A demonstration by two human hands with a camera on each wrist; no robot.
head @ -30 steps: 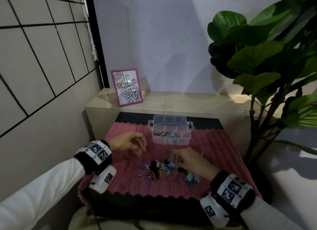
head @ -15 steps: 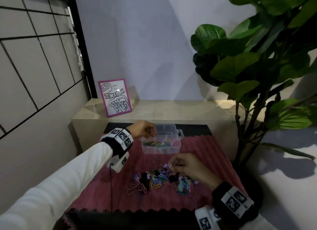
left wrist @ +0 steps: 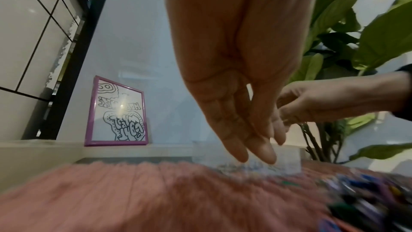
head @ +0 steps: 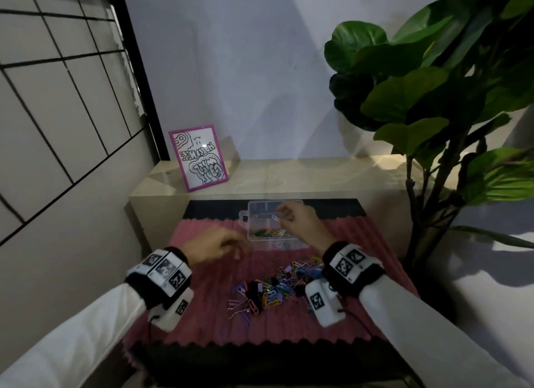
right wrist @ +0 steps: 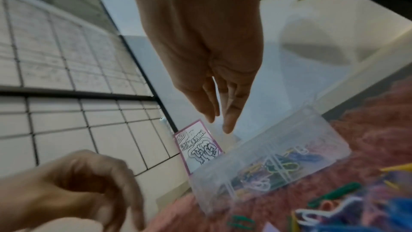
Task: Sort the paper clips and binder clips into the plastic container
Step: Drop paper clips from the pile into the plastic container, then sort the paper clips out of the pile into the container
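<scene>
Right hand (head: 300,223) above plastic container (head: 260,214).

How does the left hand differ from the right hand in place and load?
Place: the left hand hangs over the pink mat; the right hand is above the plastic container. Load: the left hand holds nothing; a white paper clip sits at the right hand's fingertips, pinched or released I cannot tell. Shared: both wrists wear marker bands, and neither hand touches the clip pile.
</scene>
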